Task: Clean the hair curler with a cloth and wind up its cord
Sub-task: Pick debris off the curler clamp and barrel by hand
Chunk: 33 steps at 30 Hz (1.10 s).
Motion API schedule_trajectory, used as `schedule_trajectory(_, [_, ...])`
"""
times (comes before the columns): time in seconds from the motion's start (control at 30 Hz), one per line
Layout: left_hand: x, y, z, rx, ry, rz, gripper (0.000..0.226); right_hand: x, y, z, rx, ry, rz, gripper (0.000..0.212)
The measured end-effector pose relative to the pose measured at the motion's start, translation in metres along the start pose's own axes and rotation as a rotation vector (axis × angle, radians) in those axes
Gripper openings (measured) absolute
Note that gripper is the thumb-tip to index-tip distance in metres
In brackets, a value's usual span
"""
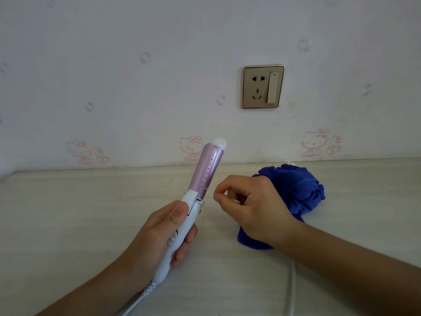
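Cleaning looks unstarted: left hand [164, 233] grips the hair curler [208, 169], right hand [252, 206] pinches its fingertips on nothing visible; next, grab the cloth [296, 185] at three o'clock

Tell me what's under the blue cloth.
A white cord runs toward the blue cloth, and a white bit peeks out behind it. What lies beneath is covered.

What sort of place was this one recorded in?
Most likely a room in a home, perhaps a bedroom: cartoon-cat wallpaper, a gold-framed wall socket, and a pale tabletop with a blue cloth on it and a hair curler held over it.
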<state>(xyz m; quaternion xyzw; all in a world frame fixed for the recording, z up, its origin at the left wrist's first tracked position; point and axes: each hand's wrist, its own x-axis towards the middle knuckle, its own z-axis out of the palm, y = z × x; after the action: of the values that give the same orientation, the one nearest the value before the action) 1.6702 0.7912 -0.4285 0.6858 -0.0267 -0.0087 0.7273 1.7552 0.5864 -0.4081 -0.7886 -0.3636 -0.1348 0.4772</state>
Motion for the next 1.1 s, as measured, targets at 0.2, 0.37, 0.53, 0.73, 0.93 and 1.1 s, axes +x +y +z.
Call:
schedule_trajectory(0.2, [0.003,0.001,0.001,0.021,-0.008,-0.035,0.059,0.009,0.007,-0.01,-0.003,0.071,0.067,0.016])
schedule_trajectory(0.37, [0.002,0.001,0.0,0.026,-0.018,-0.087,0.07,0.014,0.011,-0.016,-0.031,0.127,0.081,0.016])
schedule_trajectory(0.53, [-0.002,0.003,0.0,-0.041,-0.063,-0.105,0.072,0.018,0.01,-0.021,-0.046,0.158,0.079,0.012])
schedule_trajectory(0.73, [-0.002,0.003,0.0,-0.059,-0.063,-0.073,0.057,0.006,0.002,-0.008,-0.082,0.001,-0.023,0.012])
schedule_trajectory(0.93, [-0.003,0.003,-0.003,-0.053,-0.075,-0.054,0.067,-0.001,-0.003,-0.003,-0.091,-0.106,-0.079,0.012])
schedule_trajectory(1.1, [-0.004,0.001,-0.002,-0.015,-0.086,-0.056,0.061,0.017,0.005,-0.022,-0.05,0.08,0.087,0.016])
